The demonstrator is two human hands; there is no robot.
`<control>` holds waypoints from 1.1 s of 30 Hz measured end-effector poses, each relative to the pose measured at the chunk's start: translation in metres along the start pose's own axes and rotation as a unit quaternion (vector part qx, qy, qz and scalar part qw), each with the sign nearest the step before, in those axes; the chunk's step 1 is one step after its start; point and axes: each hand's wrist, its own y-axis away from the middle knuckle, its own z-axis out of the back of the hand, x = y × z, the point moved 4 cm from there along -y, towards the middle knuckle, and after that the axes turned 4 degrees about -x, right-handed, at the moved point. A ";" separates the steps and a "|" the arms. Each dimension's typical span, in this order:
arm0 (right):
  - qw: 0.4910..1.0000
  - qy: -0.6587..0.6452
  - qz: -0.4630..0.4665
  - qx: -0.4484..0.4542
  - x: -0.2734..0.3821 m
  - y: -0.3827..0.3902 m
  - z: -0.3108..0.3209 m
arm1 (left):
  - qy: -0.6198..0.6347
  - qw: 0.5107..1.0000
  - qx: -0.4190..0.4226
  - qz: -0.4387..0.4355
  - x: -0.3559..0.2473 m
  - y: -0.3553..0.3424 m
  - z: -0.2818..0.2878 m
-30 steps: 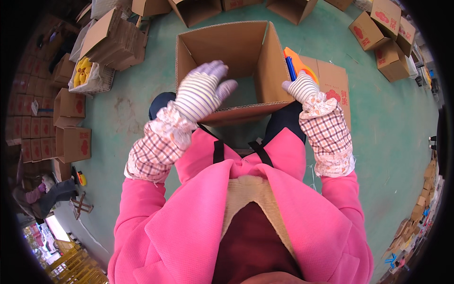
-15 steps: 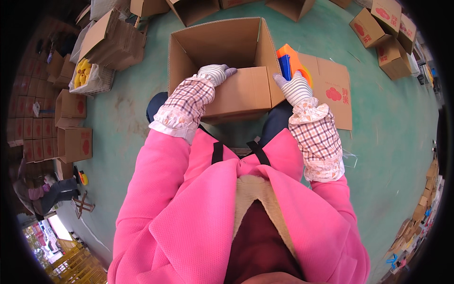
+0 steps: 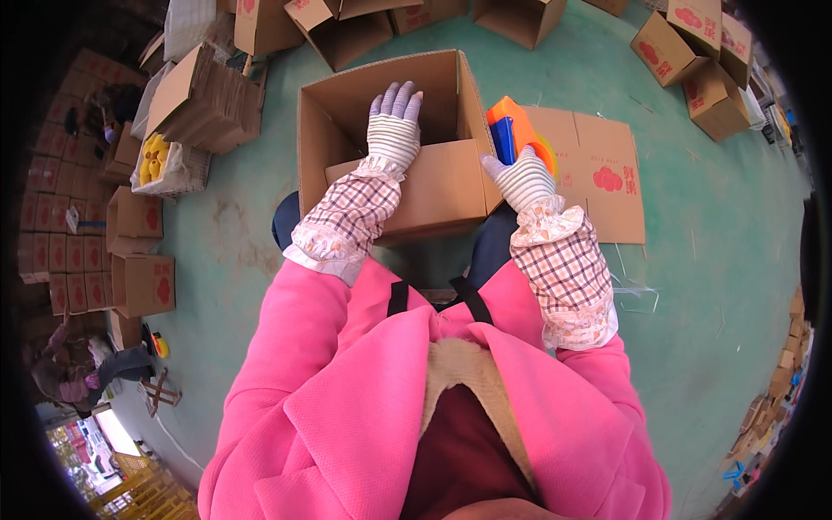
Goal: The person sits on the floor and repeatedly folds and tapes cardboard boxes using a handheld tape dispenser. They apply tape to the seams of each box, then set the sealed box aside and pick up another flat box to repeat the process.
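An open cardboard box point(image 3: 394, 143) is set on the green floor point(image 3: 693, 286) before the knees; its near flap is pressed flat-palmed by the gloved left hand point(image 3: 393, 130); an orange-and-blue tape dispenser point(image 3: 513, 134) is clasped in the right hand point(image 3: 518, 178) at the box's right edge.

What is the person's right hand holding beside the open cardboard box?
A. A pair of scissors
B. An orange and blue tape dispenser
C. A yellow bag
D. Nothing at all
B: the gloved right hand grips an orange and blue tape dispenser at the right side of the cardboard box, while the left hand lies flat on the box's folded flap.
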 end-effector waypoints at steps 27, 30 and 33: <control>0.980 -0.195 0.018 -0.031 -0.016 -0.022 -0.007 | 0.000 0.979 0.179 0.100 -0.034 0.056 -0.004; 0.843 -0.534 -0.045 0.058 -0.021 -0.029 0.000 | 0.010 0.977 0.182 0.113 -0.031 0.068 -0.012; 0.721 -0.691 -0.039 0.035 -0.012 -0.044 0.012 | 0.009 0.979 0.171 0.114 -0.032 0.074 -0.016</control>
